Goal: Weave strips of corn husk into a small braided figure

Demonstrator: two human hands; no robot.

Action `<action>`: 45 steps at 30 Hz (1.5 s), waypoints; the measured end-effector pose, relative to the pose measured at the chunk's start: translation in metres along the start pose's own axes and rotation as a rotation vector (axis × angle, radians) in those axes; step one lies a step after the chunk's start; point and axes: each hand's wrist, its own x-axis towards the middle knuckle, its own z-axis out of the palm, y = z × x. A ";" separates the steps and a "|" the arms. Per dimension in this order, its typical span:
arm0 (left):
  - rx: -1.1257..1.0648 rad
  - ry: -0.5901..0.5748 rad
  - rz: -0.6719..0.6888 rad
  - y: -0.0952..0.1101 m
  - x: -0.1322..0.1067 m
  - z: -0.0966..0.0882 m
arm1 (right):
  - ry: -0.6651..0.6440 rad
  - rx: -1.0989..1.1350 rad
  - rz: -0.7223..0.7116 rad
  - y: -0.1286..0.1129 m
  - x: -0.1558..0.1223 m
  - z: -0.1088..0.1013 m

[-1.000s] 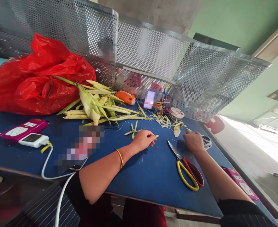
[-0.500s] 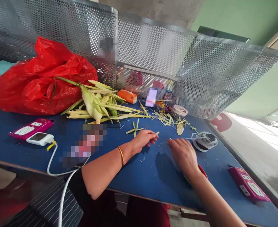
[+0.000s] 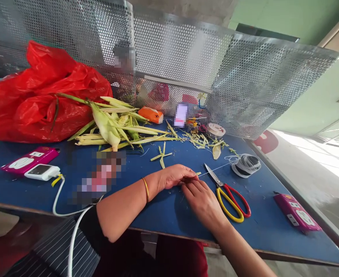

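Around the center of the head view, the left hand [image 3: 176,177] has its fingertips pinched tight, with a bit of pale strip [image 3: 198,174] poking out past them. The right hand [image 3: 200,198] is bunched right up against it; can't make out what that grip has hold of, the fingers hide it. Thread [image 3: 222,166] runs pretty straight from the spool [image 3: 247,163], right of center, to the fingertips. My guess is they're crowded together because stuff that thin needs pinning up close. Scissors [image 3: 220,185] lie on the surface [image 3: 261,196] just right of the hands, probably parked there for easy reach. Husks [image 3: 107,125] are heaped left of center by the red bag [image 3: 48,107], likely to leave elbow room up front.
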 end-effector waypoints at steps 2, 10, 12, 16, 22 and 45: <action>-0.031 0.021 0.016 0.002 -0.001 0.000 | 0.030 0.022 -0.006 0.001 -0.007 -0.003; -0.159 0.215 0.022 0.012 -0.001 -0.007 | -0.325 -0.046 0.865 0.065 -0.089 -0.023; -0.158 0.233 0.030 0.012 0.000 -0.007 | -0.401 0.053 0.892 0.077 -0.098 -0.026; -0.157 0.244 0.065 0.012 0.000 -0.008 | -0.474 0.136 0.904 0.085 -0.087 -0.029; -0.155 0.267 0.086 0.012 0.000 -0.010 | -0.329 0.850 1.232 0.092 -0.077 -0.038; -0.148 0.285 0.070 0.012 0.002 -0.011 | -0.487 1.188 1.238 0.100 -0.061 -0.053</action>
